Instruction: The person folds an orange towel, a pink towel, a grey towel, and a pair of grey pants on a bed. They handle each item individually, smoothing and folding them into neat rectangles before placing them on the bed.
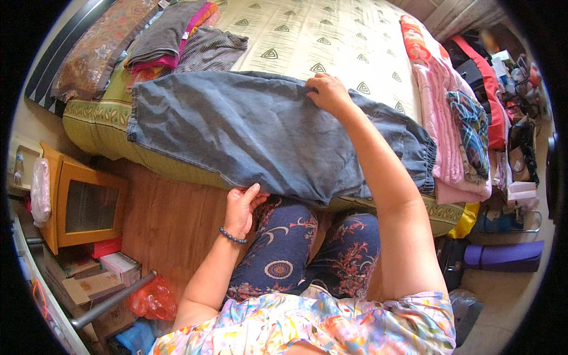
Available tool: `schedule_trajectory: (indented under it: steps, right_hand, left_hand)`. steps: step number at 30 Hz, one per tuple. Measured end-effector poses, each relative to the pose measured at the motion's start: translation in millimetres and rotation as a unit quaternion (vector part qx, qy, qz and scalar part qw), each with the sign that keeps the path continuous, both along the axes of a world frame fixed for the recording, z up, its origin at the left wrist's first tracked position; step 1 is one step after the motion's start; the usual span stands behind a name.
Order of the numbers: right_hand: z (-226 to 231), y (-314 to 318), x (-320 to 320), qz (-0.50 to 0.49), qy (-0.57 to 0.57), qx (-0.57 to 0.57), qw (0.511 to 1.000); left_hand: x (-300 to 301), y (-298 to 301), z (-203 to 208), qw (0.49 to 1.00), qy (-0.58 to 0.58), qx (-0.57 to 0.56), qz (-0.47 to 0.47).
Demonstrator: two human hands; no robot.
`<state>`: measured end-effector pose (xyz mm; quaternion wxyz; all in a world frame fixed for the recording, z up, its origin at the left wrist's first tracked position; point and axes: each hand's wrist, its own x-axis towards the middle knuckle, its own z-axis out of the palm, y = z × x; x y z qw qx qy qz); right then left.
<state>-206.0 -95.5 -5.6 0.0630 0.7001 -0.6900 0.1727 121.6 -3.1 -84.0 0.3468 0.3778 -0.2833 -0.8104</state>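
Observation:
A pair of blue denim trousers (236,127) lies sideways along the near side of the bed, looking folded lengthwise. Its gathered elastic waistband (429,163) is at the right and the leg hem (134,111) at the left. My right hand (329,93) reaches across to the far edge, with bent fingers gripping the cloth there. At the near edge, by the bed's side, my left hand (241,208) has its thumb on the denim; the other fingers curl below and are partly hidden.
Folded clothes (171,41) and a floral pillow (100,50) sit at the bed's left end. A pink blanket (441,124) with a plaid cloth (469,133) lies at the right end. An orange cabinet (89,201) and cardboard boxes (97,287) stand lower left; a purple rolled mat (503,254) is lower right.

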Motion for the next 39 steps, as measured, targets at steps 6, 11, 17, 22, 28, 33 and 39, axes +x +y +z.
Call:
schedule_trajectory:
  steps: [6, 11, 17, 22, 28, 33, 39]
  right_hand:
    - [17.0, -2.6, 11.8, 0.02, -0.261, 0.08, 0.962]
    - [15.7, -31.6, 7.4, -0.055, -0.321, 0.179, 0.928]
    - [4.4, -44.2, 18.6, 0.007, -0.225, 0.262, 0.938]
    - [4.2, -38.9, 23.7, 0.052, -0.254, 0.243, 0.935]
    - [-7.9, -23.2, 37.2, 0.115, -0.099, 0.204, 0.967]
    - [-13.2, -14.9, 51.7, 0.055, -0.071, 0.218, 0.972]
    - [-18.0, -19.9, 45.5, 0.03, -0.074, 0.27, 0.96]
  left_hand:
    - [-0.7, 2.5, -1.6, 0.999, 0.028, -0.001, 0.045]
    - [-3.8, -0.3, -2.8, 0.998, 0.034, 0.016, 0.046]
    - [-3.5, -1.8, -4.2, 0.999, -0.023, -0.027, 0.033]
    - [3.5, -0.8, -10.8, 0.997, -0.052, -0.043, 0.023]
    - [-1.6, -3.2, -3.2, 0.998, -0.045, -0.043, 0.027]
    - [1.6, -3.0, -9.7, 0.998, -0.047, -0.042, 0.019]
    - [-0.6, -2.6, -4.1, 0.998, -0.043, -0.039, 0.017]
